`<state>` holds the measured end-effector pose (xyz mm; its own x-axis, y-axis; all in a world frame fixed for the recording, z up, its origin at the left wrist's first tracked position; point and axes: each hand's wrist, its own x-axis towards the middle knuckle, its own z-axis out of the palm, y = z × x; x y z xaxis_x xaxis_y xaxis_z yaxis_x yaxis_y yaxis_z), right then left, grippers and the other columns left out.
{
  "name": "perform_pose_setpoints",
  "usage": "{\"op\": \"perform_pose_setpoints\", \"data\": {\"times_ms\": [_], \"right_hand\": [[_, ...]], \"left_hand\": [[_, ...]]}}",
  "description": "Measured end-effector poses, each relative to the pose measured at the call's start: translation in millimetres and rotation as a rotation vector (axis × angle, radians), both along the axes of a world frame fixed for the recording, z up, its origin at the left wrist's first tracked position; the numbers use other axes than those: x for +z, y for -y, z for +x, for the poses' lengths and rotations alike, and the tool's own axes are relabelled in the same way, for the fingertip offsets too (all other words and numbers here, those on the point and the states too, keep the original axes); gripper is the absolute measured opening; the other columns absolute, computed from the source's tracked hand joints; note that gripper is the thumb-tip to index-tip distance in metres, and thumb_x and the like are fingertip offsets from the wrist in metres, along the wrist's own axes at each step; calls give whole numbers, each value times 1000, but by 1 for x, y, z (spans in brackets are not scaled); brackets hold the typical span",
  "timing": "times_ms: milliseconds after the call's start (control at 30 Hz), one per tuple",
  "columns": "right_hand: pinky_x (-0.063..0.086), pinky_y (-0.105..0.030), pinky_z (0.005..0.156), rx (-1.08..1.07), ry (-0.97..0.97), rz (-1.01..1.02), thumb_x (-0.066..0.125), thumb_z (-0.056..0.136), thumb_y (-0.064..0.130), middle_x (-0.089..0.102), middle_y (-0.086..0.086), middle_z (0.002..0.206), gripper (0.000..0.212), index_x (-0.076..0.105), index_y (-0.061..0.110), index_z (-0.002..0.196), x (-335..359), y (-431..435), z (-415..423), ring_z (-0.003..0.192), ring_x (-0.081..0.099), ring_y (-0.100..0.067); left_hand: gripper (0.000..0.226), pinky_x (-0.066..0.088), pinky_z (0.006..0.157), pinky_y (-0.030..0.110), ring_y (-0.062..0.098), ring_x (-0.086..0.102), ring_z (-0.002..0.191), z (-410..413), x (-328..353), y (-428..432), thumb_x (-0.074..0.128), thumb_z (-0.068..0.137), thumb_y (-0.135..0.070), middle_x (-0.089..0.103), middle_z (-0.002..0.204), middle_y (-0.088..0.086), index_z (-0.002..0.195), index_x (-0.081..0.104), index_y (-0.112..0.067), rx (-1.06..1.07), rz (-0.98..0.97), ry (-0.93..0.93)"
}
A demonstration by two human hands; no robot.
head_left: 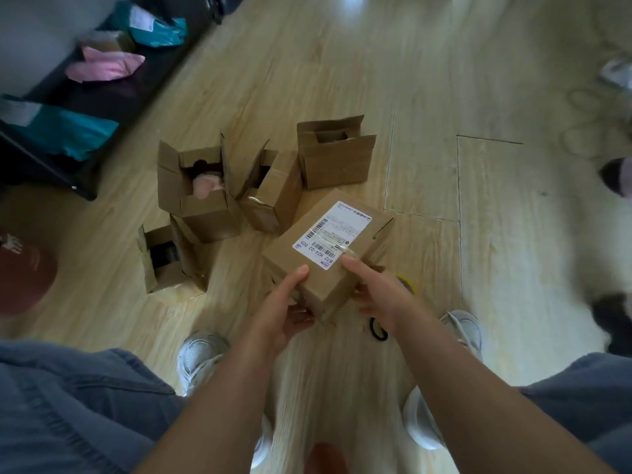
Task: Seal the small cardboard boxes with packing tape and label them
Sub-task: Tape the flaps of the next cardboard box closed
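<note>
**Both hands grip a labelled box above the wooden floor**

Both bare forearms reach forward and down from bent knees in blue denim. The left hand (287, 302) holds the near left corner of a closed cardboard box (328, 290), thumb stretched flat along the top edge and fingers curled underneath. The right hand (379, 295) clasps the opposite side, its thumb lying on the lid at the corner of the label (333, 234) and its fingers wrapped round the wall. The box is tilted, one corner pointing at the camera; whether it touches the floor (427, 97) is unclear.

The box is plain brown corrugated card with crisp edges. Its white paper label carries barcodes and print, and a glossy strip of clear tape (328, 239) crosses it. Just behind stand four open boxes (201, 213) of the same card, flaps upright. A yellow-rimmed roll of tape (408, 280) peeks out beside the right hand, and a black hair tie (378, 329) lies on the pale wood-grain planks below.
</note>
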<state>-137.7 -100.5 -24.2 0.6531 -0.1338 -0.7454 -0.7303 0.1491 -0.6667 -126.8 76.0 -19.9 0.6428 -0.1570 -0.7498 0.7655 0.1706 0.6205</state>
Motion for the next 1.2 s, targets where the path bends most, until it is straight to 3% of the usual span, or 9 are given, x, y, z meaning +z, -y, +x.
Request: {"op": "perform_pose_setpoints", "data": {"times_ms": [133,233,367,533,633,767,900,1000,1200], "right_hand": [[57,-34,81,-93,107,78,85,70,48,73,2,116,76,55,21,134,-6,7,1,102,71,-19],[57,-44,93,-107,130,82,86,70,43,73,-1,115,79,48,22,136,-8,19,2,104,71,-23],[53,-45,100,37,161,105,87,64,38,75,-3,112,82,49,27,135,-1,30,2,107,70,-27],[50,-50,103,179,166,174,87,69,16,71,-8,119,75,49,35,131,1,24,6,111,68,-31],[51,-51,102,210,191,174,90,55,18,62,-5,130,90,49,40,133,-2,24,10,118,64,-26],[53,-45,99,274,206,71,86,58,22,58,3,134,100,43,41,146,-2,23,14,120,60,-19],[58,-33,86,195,282,-110,83,77,24,61,4,127,72,53,36,141,5,9,14,109,64,-12],[58,-36,89,60,353,-191,76,85,39,68,6,118,50,61,26,131,11,2,14,104,68,-11],[58,-34,92,-52,409,-140,70,91,10,76,2,106,28,72,15,118,18,3,11,99,72,-10]], "left_hand": [[74,52,92,46,31,64,109,4,3,-4,77,65,-61,66,117,12,126,55,-23,-109,30,-29],[98,47,100,47,29,52,127,18,7,-19,74,53,-78,53,139,5,137,49,-33,-75,98,33],[93,35,114,44,18,51,129,36,20,-32,76,59,-72,60,134,-5,138,52,-29,-91,142,174],[53,53,85,30,17,73,95,34,23,-28,80,74,-34,76,103,-1,122,63,-18,-250,146,171],[58,53,91,36,18,72,96,28,14,-30,82,64,-31,76,103,-3,118,64,-18,-207,150,170],[50,55,88,36,19,73,96,24,6,-27,82,69,-22,76,107,1,116,64,-17,-162,121,181],[66,57,83,38,22,72,99,27,0,-27,87,56,-25,75,108,2,118,65,-17,-66,143,257],[61,59,80,34,17,73,97,29,-2,-24,88,62,-17,75,107,-2,117,65,-21,-101,190,332],[49,53,60,13,5,71,83,24,-12,-19,84,70,0,74,97,-7,106,64,-27,-92,293,386]]}}
